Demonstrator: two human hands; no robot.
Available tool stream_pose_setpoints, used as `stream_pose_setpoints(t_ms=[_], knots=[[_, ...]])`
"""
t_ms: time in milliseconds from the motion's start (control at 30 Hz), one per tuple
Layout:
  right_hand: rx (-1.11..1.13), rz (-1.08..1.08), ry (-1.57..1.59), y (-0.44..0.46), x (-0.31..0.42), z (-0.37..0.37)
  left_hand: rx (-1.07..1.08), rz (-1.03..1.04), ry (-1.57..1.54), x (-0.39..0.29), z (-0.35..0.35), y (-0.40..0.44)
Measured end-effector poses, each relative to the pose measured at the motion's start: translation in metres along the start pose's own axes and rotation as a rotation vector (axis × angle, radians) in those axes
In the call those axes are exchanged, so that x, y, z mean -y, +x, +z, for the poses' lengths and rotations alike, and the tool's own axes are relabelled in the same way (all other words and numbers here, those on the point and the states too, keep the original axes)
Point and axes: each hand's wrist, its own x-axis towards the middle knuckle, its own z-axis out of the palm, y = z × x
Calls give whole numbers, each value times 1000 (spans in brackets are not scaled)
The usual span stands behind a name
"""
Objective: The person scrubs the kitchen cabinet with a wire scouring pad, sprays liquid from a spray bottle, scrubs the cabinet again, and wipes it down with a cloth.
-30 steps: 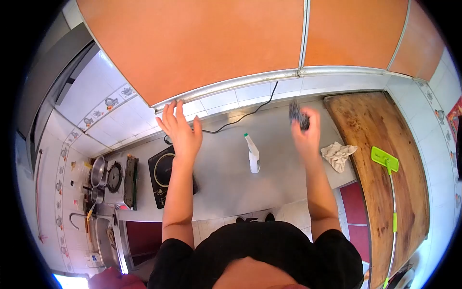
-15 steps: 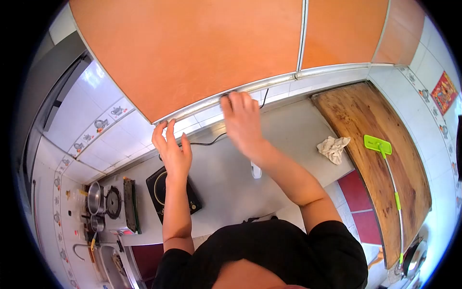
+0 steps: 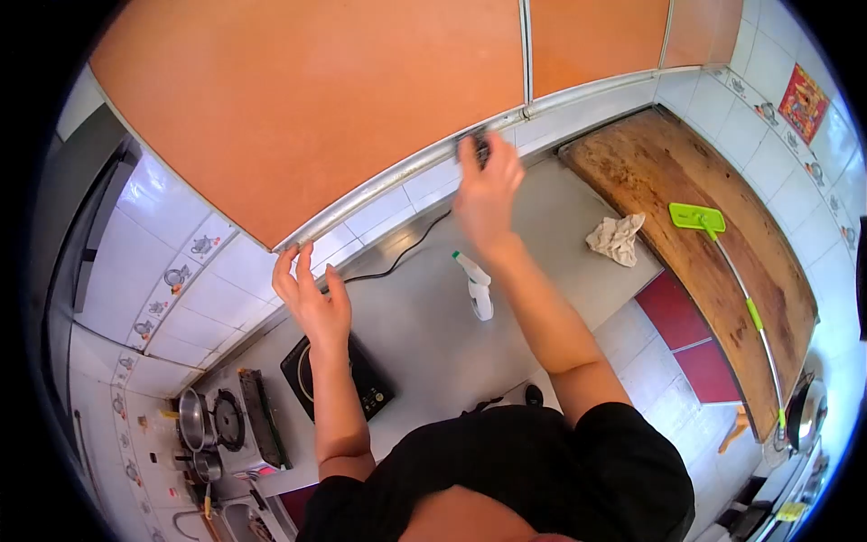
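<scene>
In my right hand (image 3: 489,194) is a dark, wiry-looking scouring pad (image 3: 480,147), pressed against the metal strip (image 3: 411,169) along the bottom of the orange wall cabinet (image 3: 316,99). The hand is slightly blurred, and its fingers partly cover the pad. My left hand (image 3: 312,303) is raised near the cabinet's lower left corner, fingers bent and apart, fingertips at the strip's end; I see nothing held in it. Below and between the hands, a white spray bottle (image 3: 479,294) with a green nozzle tip is on the steel counter (image 3: 415,316).
A black induction cooker (image 3: 366,384) with a cord lies below my left forearm. A gas stove (image 3: 239,425) with steel pots is at the left. To the right are a crumpled cloth (image 3: 617,238) and a wooden board (image 3: 650,172) bearing a green flat mop (image 3: 697,217).
My right hand has slid rightward along the strip with the scouring pad. My left hand stays by the cabinet corner. The view has shifted, and more of the spray bottle shows.
</scene>
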Motion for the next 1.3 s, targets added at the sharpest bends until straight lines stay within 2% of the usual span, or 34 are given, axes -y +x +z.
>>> stream_pose_setpoints(t_ms=[33, 133, 167, 267, 367, 500, 567, 667, 700, 800, 867, 933, 1067, 1167, 1267, 1300], knots=[[-59, 8, -3, 9, -14, 5, -2, 7, -6, -1, -1, 1], [-30, 291, 52, 26, -24, 10, 13, 11, -11, -1, -3, 1], [-95, 363, 112, 23, -14, 19, 15, 11, -16, 0, -2, 0], [-87, 83, 157, -12, 25, 19, 13, 29, -9, 3, -1, 4], [-54, -55, 99, -9, 8, 2, 39, 39, 23, 3, -6, -1], [-15, 134, -105, 17, -31, -1, 54, 32, 8, 4, -8, -2], [-13, 132, -193, 25, -31, -1, 44, 31, -1, 3, -5, 1], [-23, -144, -137, 4, 4, 2, 35, 43, 0, 1, -4, 4], [40, -189, -62, 0, 10, -2, 35, 47, 4, 2, -3, 4], [106, -103, -246, 28, -44, -13, 55, 47, -5, 4, -7, 2], [61, -64, -278, 33, -58, -14, 50, 33, -11, 4, -6, 0], [63, -49, -267, 24, -31, -10, 39, 34, 2, 4, -5, 1], [113, -337, 68, -21, 58, -2, 2, -1, -58, 4, -3, 0], [146, -220, -11, 0, 35, -15, -7, -8, -124, 7, -6, 1], [118, -120, -45, -13, 55, -3, -39, -8, -222, 14, -6, 0], [210, -122, 31, -30, 83, 10, -37, -50, -245, 14, -7, -2]])
